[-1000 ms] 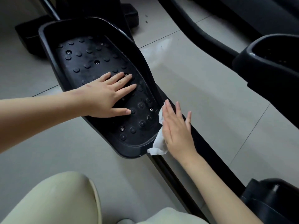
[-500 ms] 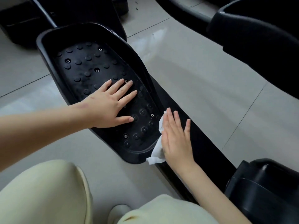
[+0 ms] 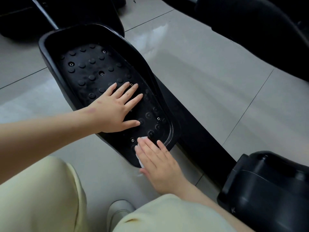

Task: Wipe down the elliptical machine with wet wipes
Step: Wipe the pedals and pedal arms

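White wet wipe (image 3: pixel 140 162) is lying flattened under our right hand (image 3: pixel 160 164), which we are pressing down with straight, slightly spread fingers at the near end of the black plastic studded foot pedal (image 3: pixel 87 71) of the elliptical machine. Only small white edges of the wipe are showing, beside the index finger and at the fingertips. Our left hand (image 3: pixel 115 109) is resting flat and released on the middle of the pedal's tread, fingers splayed and grasping nothing, its thumb pointing toward the right hand. The two hands are lying near each other without touching. Round studs and small metal screw heads are dotting the tread inside a raised rim. The pedal is sitting over a black rail (image 3: pixel 192 131), which is running diagonally toward a black moulded housing (image 3: pixel 267 190) on our right. Glossy grey floor tiles (image 3: pixel 209 81) are spreading around the machine. Our knees in pale green trousers (image 3: pixel 41 198) are filling the near edge, with a light-coloured shoe (image 3: pixel 118 213) between them.
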